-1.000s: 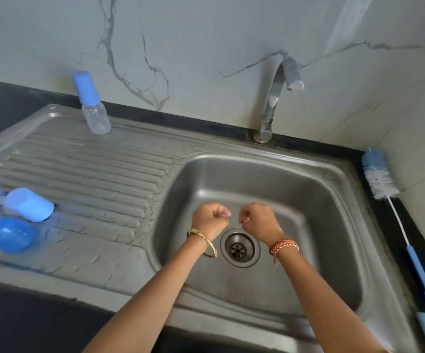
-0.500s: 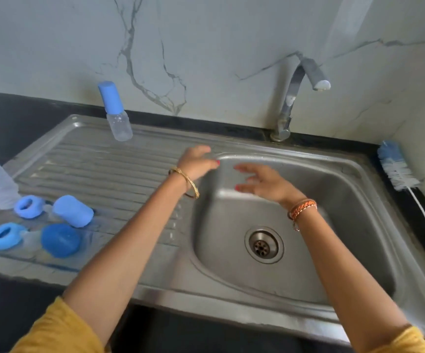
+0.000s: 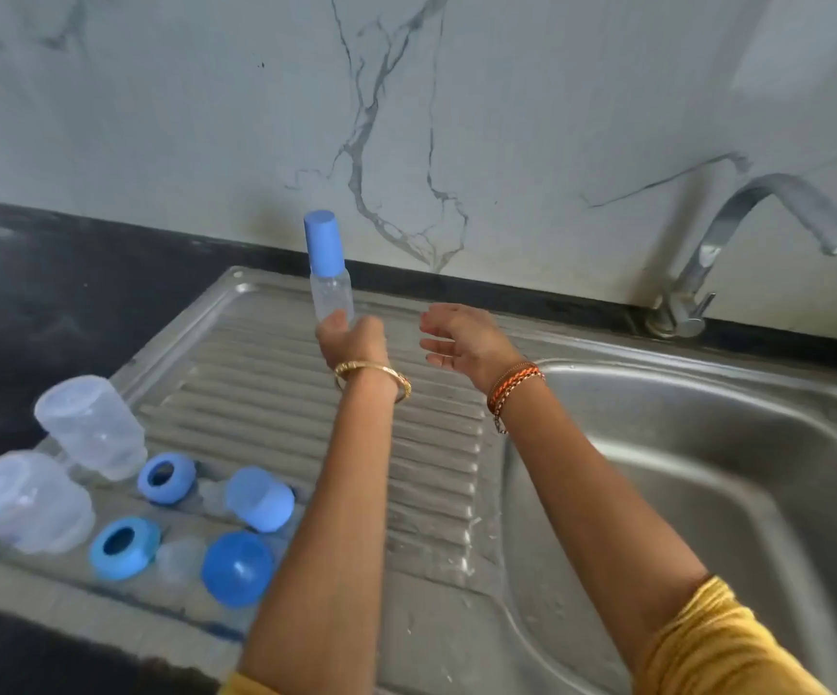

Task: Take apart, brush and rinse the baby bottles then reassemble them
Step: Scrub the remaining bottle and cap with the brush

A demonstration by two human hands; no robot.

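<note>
Nearest you, two bottle bodies, rings and caps [image 3: 238, 569] lie apart on the draining board [image 3: 426, 464], so keep your elbows clear of them. Your left hand [image 3: 354, 343] curls round the base of the small capped bottle [image 3: 328, 273] standing near the back edge; your right hand [image 3: 461, 343] hovers just beside it, loosely spread, holding nothing. It is probably light, maybe wet and slippery, so grip the clear body; the sink [image 3: 707, 443] offers open room.

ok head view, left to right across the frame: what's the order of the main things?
Two upturned clear bottle bodies → blue rings → blue caps → small capped bottle with left hand at its base → right hand → sink basin → tap.
</note>
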